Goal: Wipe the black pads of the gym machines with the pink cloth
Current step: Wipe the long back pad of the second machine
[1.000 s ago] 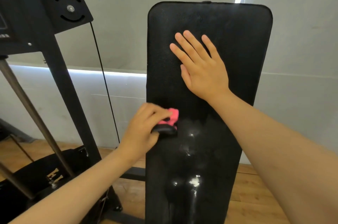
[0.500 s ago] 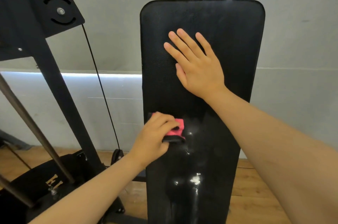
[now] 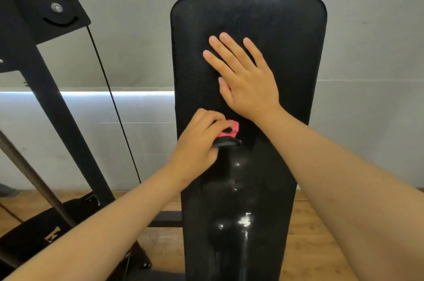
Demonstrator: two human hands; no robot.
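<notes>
A tall black back pad [image 3: 286,35] stands upright in the middle of the view. Its lower half looks wet and shiny, with white glints. My left hand [image 3: 199,143] grips the bunched pink cloth [image 3: 230,130] and holds it against the pad at mid height, near the pad's left side; a dark strip shows under the cloth. My right hand [image 3: 245,81] lies flat on the upper pad with its fingers spread, just above and right of the cloth.
A black machine frame [image 3: 46,88] with a pulley plate [image 3: 55,8] and a thin cable [image 3: 110,94] stands to the left. Its base [image 3: 34,232] lies on the wooden floor [image 3: 314,234]. Grey window blinds [image 3: 137,16] hang behind.
My left hand with the cloth has slid right from the pad's left edge onto its face and slightly up. The right hand stays flat on the upper pad. The camera view shifted a little.
</notes>
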